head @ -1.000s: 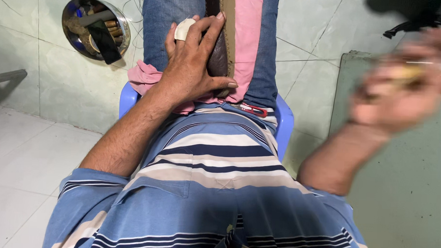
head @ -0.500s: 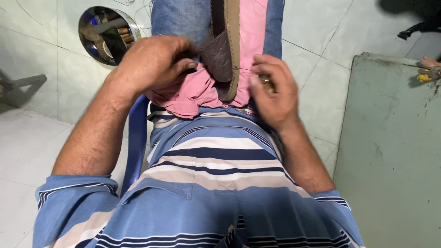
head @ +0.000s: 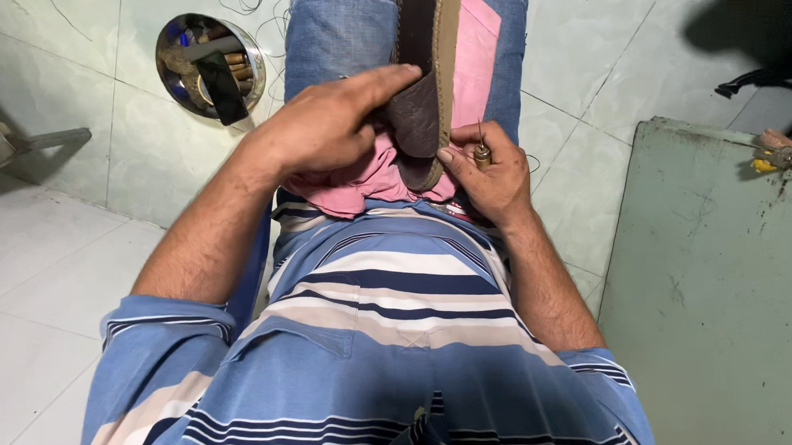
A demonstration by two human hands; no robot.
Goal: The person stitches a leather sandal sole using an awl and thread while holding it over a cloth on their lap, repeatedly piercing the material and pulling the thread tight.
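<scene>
Floor [head: 92, 133]: pale green tiles, turning to white tiles at lower left. Round metal bowl [head: 210, 65] of oddments on the tiles, upper left. Green board [head: 718, 286], worn and scuffed, at right. Dark shadow [head: 745, 37] at upper right.

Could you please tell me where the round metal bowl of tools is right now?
In the head view, the round metal bowl sits on the pale tiled floor at upper left, beyond the left hand.

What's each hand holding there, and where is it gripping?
The left hand steadies a brown shoe sole near its lower end. The right hand pinches a small awl-like tool by its handle.
</scene>
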